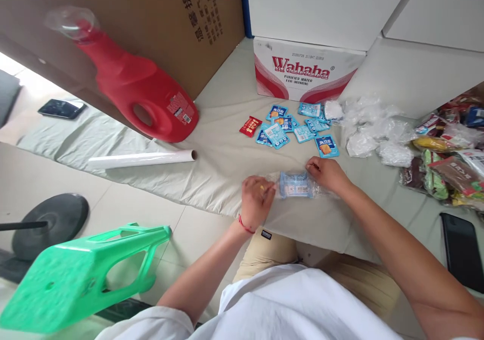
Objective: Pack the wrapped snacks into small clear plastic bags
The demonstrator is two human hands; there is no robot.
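Between my hands lies a blue snack packet [296, 185] with clear plastic wrap [319, 188] around it, flat on the cloth. My left hand [257, 196], with a red string at the wrist, has curled fingers closed on the wrap's left end. At the wrap's upper right, the fingers of my right hand [325, 172] are pinched together on its edge. Just beyond them are several small blue sachets [277, 134] in a loose group, with one red sachet [250, 126] on their left.
A Wahaha carton [304, 72] stands behind the sachets. Crumpled clear plastic [372, 128] and mixed snack packets [449, 153] lie on the right, near a black phone [463, 249]. To the left are a red jug [147, 88], a white roll [143, 159] and a green stool [75, 274].
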